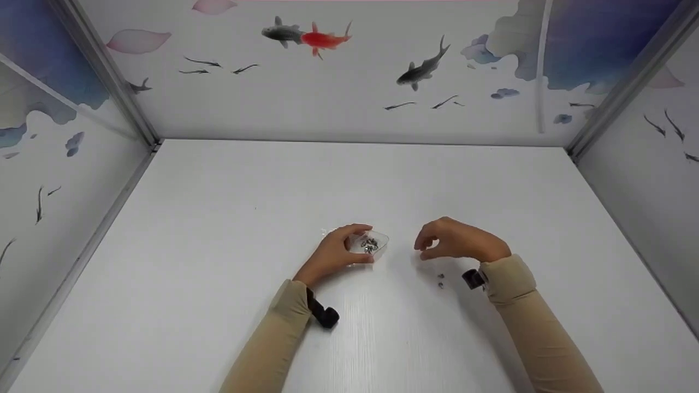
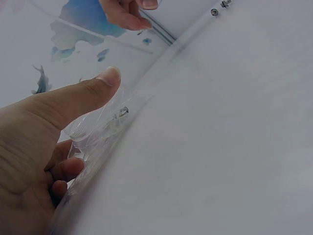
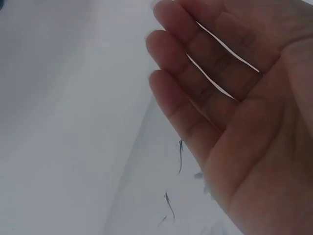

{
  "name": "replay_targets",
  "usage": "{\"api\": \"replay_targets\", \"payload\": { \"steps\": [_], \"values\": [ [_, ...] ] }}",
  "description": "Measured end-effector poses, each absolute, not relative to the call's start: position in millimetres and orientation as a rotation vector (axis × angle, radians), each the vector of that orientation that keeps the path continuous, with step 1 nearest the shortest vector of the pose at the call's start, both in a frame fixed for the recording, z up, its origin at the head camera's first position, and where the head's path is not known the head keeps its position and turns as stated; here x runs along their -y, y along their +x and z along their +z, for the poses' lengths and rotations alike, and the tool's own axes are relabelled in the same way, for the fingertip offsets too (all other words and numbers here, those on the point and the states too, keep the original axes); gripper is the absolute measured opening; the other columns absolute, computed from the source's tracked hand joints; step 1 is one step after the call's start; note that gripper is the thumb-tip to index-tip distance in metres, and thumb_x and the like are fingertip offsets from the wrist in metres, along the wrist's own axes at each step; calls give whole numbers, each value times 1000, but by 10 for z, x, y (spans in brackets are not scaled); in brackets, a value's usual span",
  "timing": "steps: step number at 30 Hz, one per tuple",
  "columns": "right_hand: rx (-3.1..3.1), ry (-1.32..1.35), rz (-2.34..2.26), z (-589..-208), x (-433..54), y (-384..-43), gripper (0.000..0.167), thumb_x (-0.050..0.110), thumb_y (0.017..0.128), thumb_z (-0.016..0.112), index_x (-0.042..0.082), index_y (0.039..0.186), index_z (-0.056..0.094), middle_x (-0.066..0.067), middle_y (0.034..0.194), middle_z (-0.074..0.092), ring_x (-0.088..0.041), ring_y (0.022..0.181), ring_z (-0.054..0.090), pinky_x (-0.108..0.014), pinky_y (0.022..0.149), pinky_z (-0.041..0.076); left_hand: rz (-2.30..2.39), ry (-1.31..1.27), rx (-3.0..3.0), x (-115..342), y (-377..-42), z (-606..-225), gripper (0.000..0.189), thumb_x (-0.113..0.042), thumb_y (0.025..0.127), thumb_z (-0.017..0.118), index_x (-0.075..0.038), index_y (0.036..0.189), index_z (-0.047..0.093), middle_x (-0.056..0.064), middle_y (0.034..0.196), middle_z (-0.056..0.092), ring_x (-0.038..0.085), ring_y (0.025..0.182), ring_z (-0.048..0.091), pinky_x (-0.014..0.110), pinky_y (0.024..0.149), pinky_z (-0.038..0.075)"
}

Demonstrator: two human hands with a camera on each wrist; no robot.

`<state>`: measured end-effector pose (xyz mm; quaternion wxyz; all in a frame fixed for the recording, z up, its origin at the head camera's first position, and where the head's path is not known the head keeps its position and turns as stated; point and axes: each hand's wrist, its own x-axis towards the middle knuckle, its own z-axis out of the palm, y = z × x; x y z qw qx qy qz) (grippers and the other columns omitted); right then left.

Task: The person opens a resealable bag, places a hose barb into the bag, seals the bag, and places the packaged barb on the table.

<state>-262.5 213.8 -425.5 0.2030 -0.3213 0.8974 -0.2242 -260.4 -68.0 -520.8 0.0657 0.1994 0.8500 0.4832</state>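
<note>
My left hand [image 1: 332, 252] grips a small clear plastic box [image 1: 384, 240], thumb on the near side and fingers on the far side. Several small shiny metal pieces [image 1: 370, 245] lie inside it. Close up, the left thumb [image 2: 90, 98] stretches along the transparent wall [image 2: 100, 139]. To the right of the box, my right hand [image 1: 461, 240] hovers above the table with thumb and index tips close together; whether something tiny sits between them cannot be made out. Its other fingers [image 3: 183, 105] are gently bent. Two loose metal pieces [image 1: 441, 280] rest on the table below the right hand.
The white tabletop [image 1: 246, 180] meets patterned panels on the left, back and right; the back panel [image 1: 338, 109] bears painted fish. Metal posts [image 1: 606, 76] stand at the back corners. Each wrist carries a black camera [image 1: 326, 316].
</note>
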Motion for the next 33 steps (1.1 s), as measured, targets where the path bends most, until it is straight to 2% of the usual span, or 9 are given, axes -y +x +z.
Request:
{"api": "replay_targets", "payload": {
  "steps": [5,11,16,24,33],
  "values": [
    [-2463,-802,-615,-4286,-2241,-2612,16,13,84,73,11,100,73,-1,102,70,-18,97,59,-37,86,49,1467,604,-2567,677,-2600,-5211,66,-35,73,84,-25,132,58,-1,124,62,14,89,46,29,80,38],
    [-2438,-779,-571,-4341,-2333,-2601,14,10,82,74,16,95,74,5,95,69,-14,90,57,-31,78,49,1460,594,-2568,674,-2591,-5206,65,-35,73,83,-27,132,58,0,126,61,14,95,47,31,86,39],
    [-2414,-774,-573,-4384,-2377,-2583,13,9,80,75,17,91,74,7,90,68,-11,83,58,-27,73,49,1467,597,-2562,676,-2595,-5209,66,-36,73,83,-25,133,58,0,126,61,15,95,48,31,85,39],
    [-2399,-681,-556,-4431,-2418,-2540,12,10,79,77,18,87,72,7,87,67,-13,81,58,-31,74,48,1464,598,-2565,680,-2598,-5208,66,-35,73,84,-26,133,58,0,127,61,14,102,50,32,90,40],
    [-2411,-612,-529,-4451,-2397,-2531,13,8,79,76,19,85,72,7,87,67,-14,80,57,-31,74,48,1462,601,-2555,683,-2603,-5202,67,-37,73,83,-23,134,57,-1,124,61,14,88,45,29,79,37]
  ]
}}
